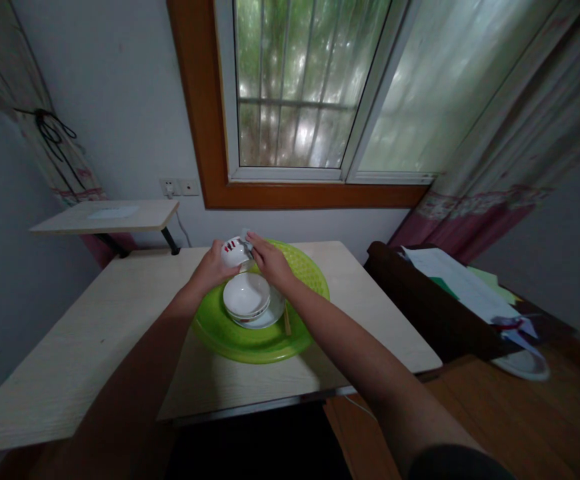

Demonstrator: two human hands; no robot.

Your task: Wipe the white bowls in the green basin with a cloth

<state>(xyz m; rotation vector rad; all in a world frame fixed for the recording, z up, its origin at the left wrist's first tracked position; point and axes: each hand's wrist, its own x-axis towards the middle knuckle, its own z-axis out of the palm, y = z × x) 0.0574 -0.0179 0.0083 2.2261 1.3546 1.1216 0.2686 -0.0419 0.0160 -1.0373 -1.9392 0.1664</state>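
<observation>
Sleeve (pixel 460 463): dark, at bottom edge. Bowl (pixel 234 255): white, glossy, red-marked, tilted above green tray (pixel 257 355); left hand (pixel 211 265) clamped on it. Right hand (pixel 271 259): closed on cloth-like piece (pixel 245 233), against bowl. Risk: loosened left grip could drop bowl onto stack (pixel 247 295), chipping both. Stack: round, smooth, likely ceramic. Tray: round, partly lattice-textured.

The head camera looks forward and down over the nearby table (pixel 105 317); it faces the window (pixel 315 87).
</observation>
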